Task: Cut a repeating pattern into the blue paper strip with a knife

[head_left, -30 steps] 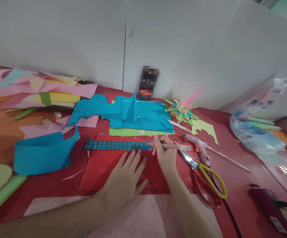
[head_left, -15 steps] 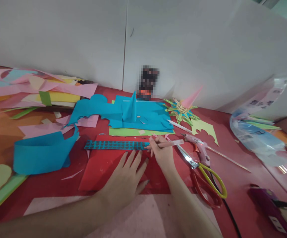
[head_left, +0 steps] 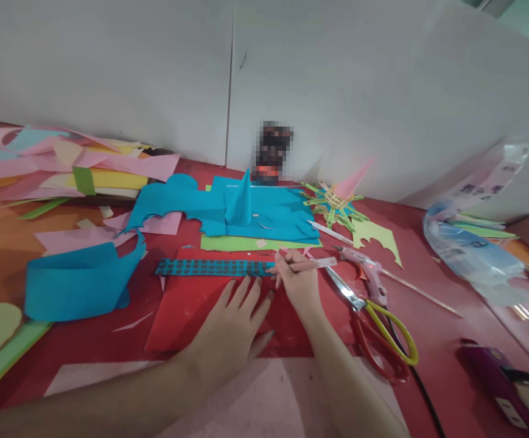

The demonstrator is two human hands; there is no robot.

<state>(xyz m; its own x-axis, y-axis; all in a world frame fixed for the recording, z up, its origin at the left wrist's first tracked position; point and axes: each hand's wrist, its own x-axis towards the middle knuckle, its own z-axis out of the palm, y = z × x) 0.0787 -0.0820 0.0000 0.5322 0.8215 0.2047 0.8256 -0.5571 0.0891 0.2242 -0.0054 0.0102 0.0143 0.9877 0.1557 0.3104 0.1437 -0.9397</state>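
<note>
My left hand lies flat with fingers spread on a red paper sheet, fingertips at the lower edge of a long blue ruler with a dark pattern. My right hand is closed around a pink pencil, its tip at the ruler's right end. The pencil's back end points right toward the scissors.
Scissors with red and yellow handles and a pink glue gun lie right of my hand. Blue paper with a cone, a curled blue strip, a paper pile, a plastic bag and a green star craft surround the sheet.
My right hand with the pencil has slid a little to the left along the ruler's right end. The left hand has stayed flat in place.
</note>
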